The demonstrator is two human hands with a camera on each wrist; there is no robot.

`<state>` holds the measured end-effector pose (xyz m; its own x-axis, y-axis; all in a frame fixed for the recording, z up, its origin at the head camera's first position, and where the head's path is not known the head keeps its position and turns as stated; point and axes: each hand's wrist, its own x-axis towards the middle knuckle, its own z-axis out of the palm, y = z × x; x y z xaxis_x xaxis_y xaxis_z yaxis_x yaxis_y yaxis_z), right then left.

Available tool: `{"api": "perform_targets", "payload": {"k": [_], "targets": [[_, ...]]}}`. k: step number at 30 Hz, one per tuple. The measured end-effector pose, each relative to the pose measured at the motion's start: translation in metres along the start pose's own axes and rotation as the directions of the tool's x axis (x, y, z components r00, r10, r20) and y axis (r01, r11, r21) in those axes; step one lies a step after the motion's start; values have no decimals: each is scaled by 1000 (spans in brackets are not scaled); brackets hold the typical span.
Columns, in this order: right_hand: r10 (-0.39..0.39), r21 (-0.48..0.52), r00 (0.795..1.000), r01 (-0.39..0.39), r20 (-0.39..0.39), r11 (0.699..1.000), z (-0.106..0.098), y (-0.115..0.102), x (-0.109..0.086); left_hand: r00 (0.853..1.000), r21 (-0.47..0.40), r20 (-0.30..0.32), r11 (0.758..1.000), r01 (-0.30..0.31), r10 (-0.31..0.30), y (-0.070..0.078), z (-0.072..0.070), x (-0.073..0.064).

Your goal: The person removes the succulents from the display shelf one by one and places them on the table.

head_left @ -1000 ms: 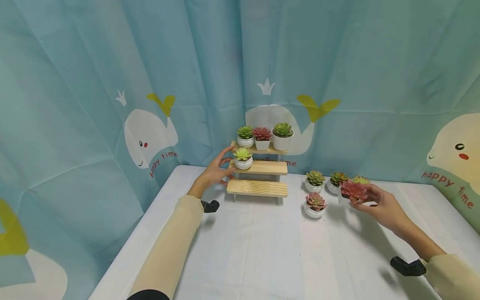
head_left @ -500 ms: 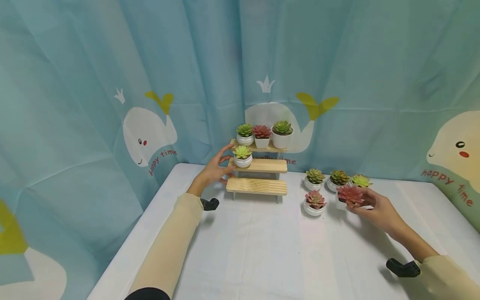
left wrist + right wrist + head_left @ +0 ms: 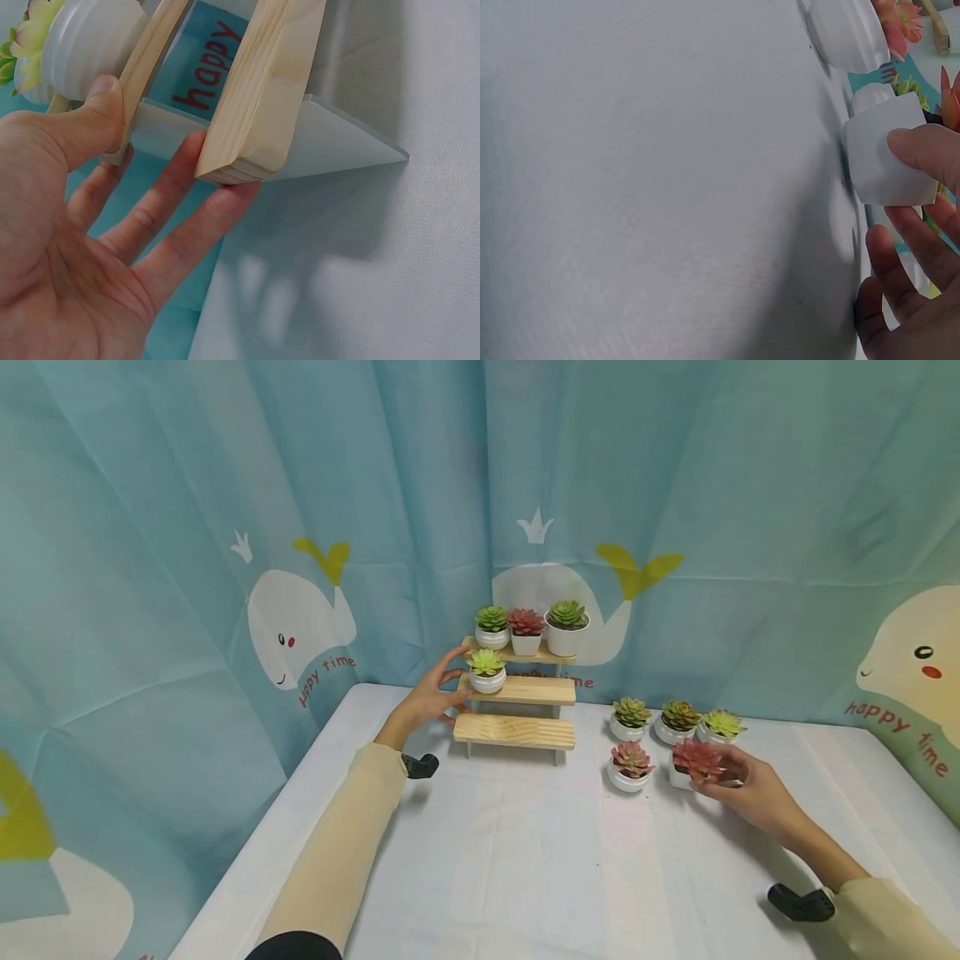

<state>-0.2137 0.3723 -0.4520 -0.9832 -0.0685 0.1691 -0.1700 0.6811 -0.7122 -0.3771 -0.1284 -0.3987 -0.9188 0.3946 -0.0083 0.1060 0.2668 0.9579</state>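
Observation:
My right hand (image 3: 757,789) holds a red succulent in a square white pot (image 3: 889,154), thumb on one side and fingers on the other. The pot is down at the white table, right of a pink succulent in a round pot (image 3: 630,767). My left hand (image 3: 431,693) grips the left end of a three-tier wooden stand (image 3: 513,732). In the left wrist view its thumb lies on the middle plank's end, and fingertips (image 3: 236,196) touch the bottom plank. A light green succulent (image 3: 487,672) stands on the middle tier beside that thumb.
The top tier carries a green succulent (image 3: 492,627), a red succulent (image 3: 527,631) and a larger green one (image 3: 566,627). Behind the held pot stand an olive-green succulent (image 3: 630,718), a reddish-green one (image 3: 677,721) and a yellow-green one (image 3: 722,725). A blue curtain (image 3: 420,510) borders the table.
My right hand has lowered the red succulent toward the table and slightly left, uncovering the yellow-green one behind. My left hand stays at the stand.

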Motion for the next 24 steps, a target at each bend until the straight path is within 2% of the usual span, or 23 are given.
{"api": "perform_targets", "payload": {"k": [10, 17, 24], "targets": [[-24, -12, 1000, 24, 6, 1000, 2, 3, -1, 1000, -1, -1, 1000, -3, 3, -1, 0, 0], [-9, 2, 1000, 9, 20, 1000, 3, 4, -3, 1000, 2, -1, 1000, -9, 9, -1, 1, 1], [-38, -4, 999, 38, 14, 999, 3, 3, -2, 1000, -6, -8, 1000, 1, -1, -1, 1, 0]]}}
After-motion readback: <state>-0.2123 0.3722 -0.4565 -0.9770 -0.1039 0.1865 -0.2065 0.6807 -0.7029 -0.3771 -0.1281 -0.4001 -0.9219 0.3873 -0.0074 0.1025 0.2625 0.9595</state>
